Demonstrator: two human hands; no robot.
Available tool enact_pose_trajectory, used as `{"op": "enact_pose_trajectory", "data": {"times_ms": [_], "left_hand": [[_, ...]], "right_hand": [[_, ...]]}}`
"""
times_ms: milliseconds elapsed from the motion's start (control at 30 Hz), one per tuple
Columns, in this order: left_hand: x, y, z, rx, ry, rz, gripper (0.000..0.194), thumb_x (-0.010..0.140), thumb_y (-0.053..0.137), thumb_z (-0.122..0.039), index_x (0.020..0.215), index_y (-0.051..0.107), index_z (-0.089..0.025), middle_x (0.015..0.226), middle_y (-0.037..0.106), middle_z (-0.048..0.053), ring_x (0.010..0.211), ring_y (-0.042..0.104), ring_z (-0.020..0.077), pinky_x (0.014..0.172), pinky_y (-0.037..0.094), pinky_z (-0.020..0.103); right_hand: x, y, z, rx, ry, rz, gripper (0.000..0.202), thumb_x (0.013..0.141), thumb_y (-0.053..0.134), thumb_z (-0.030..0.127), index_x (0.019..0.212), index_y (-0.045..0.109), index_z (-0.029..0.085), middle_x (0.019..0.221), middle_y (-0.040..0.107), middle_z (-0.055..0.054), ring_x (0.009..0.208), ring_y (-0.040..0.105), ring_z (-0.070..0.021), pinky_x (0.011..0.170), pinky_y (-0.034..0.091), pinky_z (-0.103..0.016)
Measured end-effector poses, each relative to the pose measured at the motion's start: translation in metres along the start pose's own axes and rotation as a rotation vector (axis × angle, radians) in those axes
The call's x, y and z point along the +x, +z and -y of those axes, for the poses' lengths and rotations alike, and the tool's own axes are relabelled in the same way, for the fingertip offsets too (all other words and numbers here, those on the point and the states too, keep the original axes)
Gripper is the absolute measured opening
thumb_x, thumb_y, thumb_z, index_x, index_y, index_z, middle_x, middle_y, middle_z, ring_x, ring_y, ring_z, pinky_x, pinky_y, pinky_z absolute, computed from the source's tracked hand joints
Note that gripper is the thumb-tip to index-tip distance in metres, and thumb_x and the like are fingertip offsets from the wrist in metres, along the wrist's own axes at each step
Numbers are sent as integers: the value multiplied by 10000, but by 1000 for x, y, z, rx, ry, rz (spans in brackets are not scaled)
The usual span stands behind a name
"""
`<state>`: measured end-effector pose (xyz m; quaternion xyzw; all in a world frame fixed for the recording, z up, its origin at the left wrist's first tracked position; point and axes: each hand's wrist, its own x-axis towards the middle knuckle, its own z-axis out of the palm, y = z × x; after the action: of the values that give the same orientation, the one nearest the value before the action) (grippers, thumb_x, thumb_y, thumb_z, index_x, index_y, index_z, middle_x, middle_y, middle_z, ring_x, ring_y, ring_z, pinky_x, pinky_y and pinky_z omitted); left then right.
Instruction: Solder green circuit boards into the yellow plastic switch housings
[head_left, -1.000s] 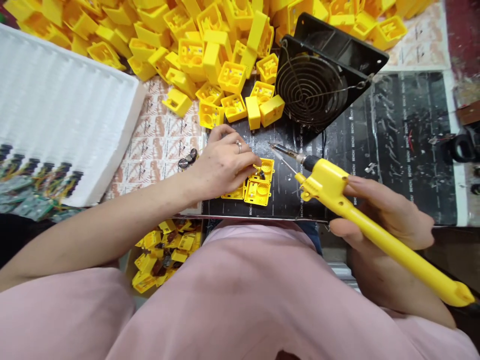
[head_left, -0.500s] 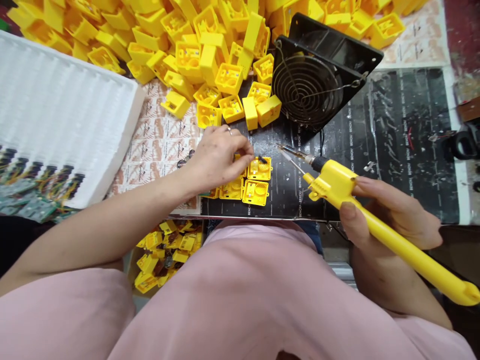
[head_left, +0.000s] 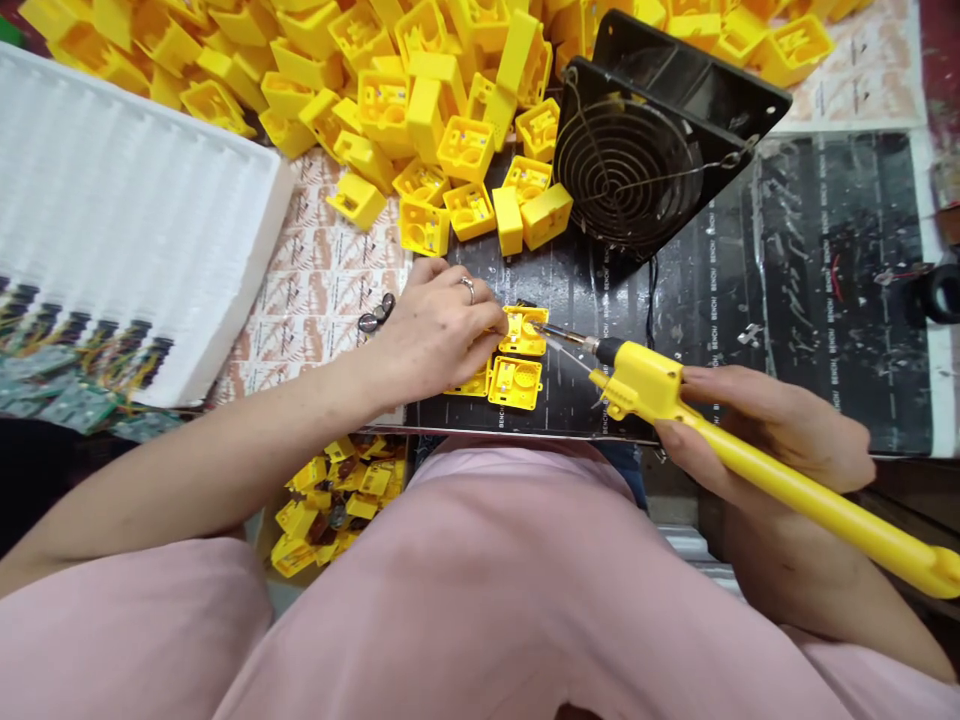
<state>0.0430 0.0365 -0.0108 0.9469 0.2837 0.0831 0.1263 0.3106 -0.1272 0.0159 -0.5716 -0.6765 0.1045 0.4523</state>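
Observation:
My right hand [head_left: 780,425] is wrapped round a yellow soldering gun [head_left: 652,380] with a thin feed tube under its metal tip. The tip reaches the upper open yellow plastic housing [head_left: 525,330]; whether it touches is too small to tell. At that housing's left edge, my left hand [head_left: 450,325] has its fingers bent and pressed together, and what they pinch is hidden. Just below lies another yellow housing [head_left: 515,382], with a third housing [head_left: 470,382] partly under my left hand. Small dark round parts [head_left: 376,313] lie left of the hand.
A black fan [head_left: 630,160] stands behind the soldering gun. Many yellow housings [head_left: 435,110] are heaped along the back. At left, a white foam tray [head_left: 150,190] carries wired circuit boards [head_left: 67,385]. Below the table edge sits a box of yellow parts [head_left: 337,500].
My right hand has brought the soldering gun left, its tip now at the upper housing. My left hand has shifted slightly and lowered its fingers beside that housing. The view has moved a little.

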Motion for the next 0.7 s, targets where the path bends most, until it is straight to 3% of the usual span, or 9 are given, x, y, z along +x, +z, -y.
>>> {"op": "enact_pose_trajectory", "data": {"times_ms": [100,200,333,533,700], "left_hand": [[1,0,-4,-15,-29,9,336,1026,483,-291,938,799,-223,929,786,81,953,689,299,997,464,546],[3,0,-9,-17,-64,21,314,985,498,-289,904,794,-223,892,771,75,933,673,295,1002,460,558],[11,-1,-11,-6,-99,51,235,904,558,-282,825,771,-219,837,742,68,925,656,291,993,458,542],[25,-8,-8,1,-114,192,156,825,611,-276,744,727,-211,764,693,41,926,674,273,988,474,467],[36,-15,-8,21,-114,305,141,801,613,-263,716,710,-206,764,709,49,913,693,279,972,481,458]], "right_hand": [[13,0,-3,81,-219,54,414,827,901,150,1190,769,300,868,821,6,681,792,-210,547,675,-298],[25,1,-9,128,-335,151,283,838,875,119,1056,745,244,792,790,-2,635,774,-189,502,645,-253],[31,1,-13,112,-368,203,223,849,871,132,974,729,250,778,776,16,599,750,-153,460,587,-205],[32,-1,-13,52,-344,259,178,919,838,192,942,689,287,809,774,37,627,746,-141,496,598,-223],[44,0,-14,55,-467,341,228,870,898,185,952,689,230,823,775,13,657,753,-139,594,646,-226]]}}
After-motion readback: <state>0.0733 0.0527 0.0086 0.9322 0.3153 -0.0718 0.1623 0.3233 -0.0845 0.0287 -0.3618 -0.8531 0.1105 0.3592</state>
